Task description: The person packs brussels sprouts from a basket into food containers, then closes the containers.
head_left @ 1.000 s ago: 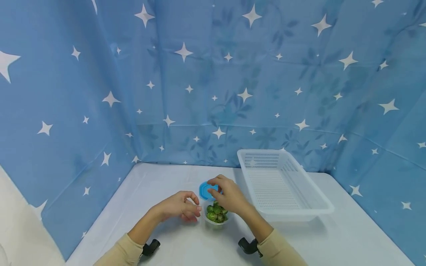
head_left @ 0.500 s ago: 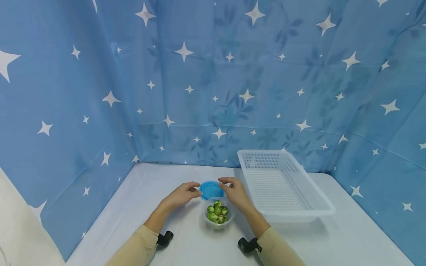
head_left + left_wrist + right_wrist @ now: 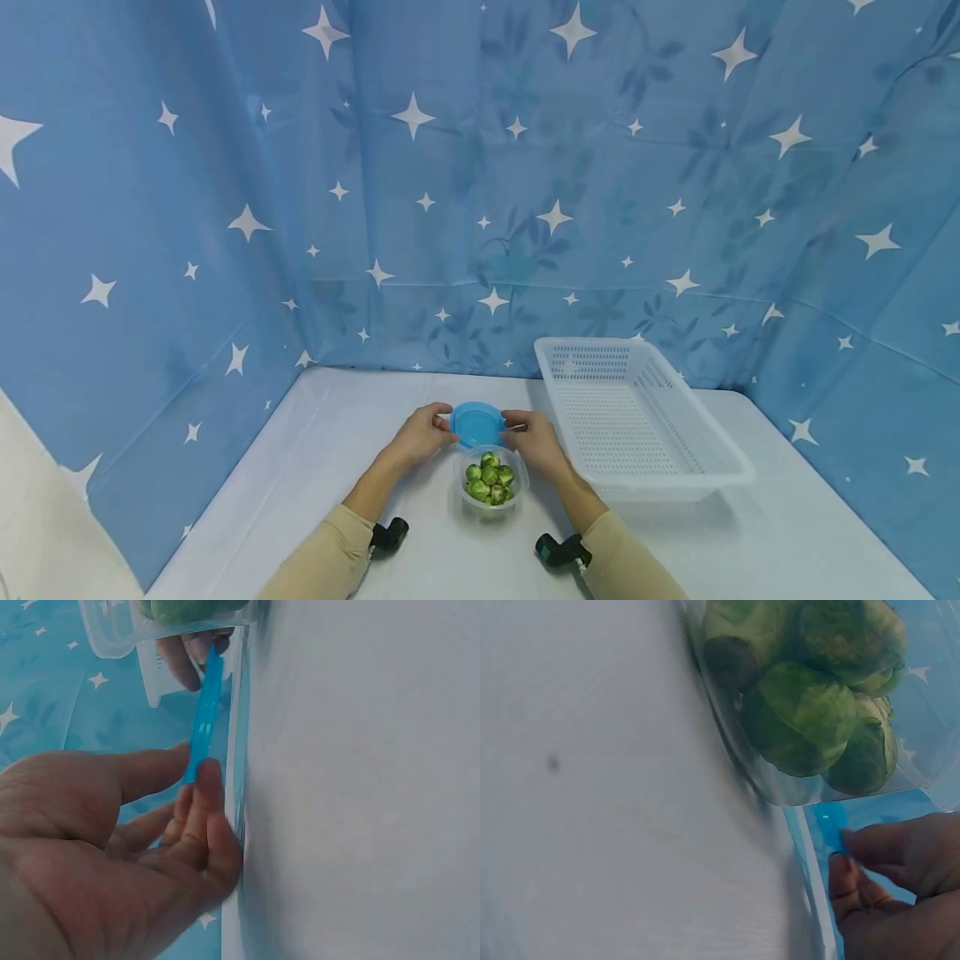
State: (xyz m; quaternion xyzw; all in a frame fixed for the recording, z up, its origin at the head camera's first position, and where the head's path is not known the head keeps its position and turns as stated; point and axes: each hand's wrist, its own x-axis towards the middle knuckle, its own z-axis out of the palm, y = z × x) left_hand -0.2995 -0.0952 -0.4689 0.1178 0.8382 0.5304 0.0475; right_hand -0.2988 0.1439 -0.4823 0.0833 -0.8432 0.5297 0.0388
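Observation:
A round blue lid (image 3: 477, 423) is pinched at both sides, just behind a clear plastic container (image 3: 487, 505) of Brussels sprouts (image 3: 491, 477). My left hand (image 3: 422, 437) grips its left edge between thumb and fingers. On the opposite edge, my right hand (image 3: 537, 442) pinches with thumb and fingertips. The left wrist view has the lid (image 3: 204, 720) edge-on and raised off the white surface. In the right wrist view, the sprouts (image 3: 799, 720) show through the container wall, and only a small part of the lid is visible by the right fingertips.
A large white perforated basket (image 3: 667, 481) stands on the table right of my right hand. The white tabletop (image 3: 330, 433) meets a blue star-patterned curtain (image 3: 450, 250) at the back and sides. Small black devices (image 3: 558, 550) sit at both wrists.
My left hand has moved forward and right to the lid's left edge. My right hand has come to the lid's right edge. Both have taken hold, and the lid has shifted slightly.

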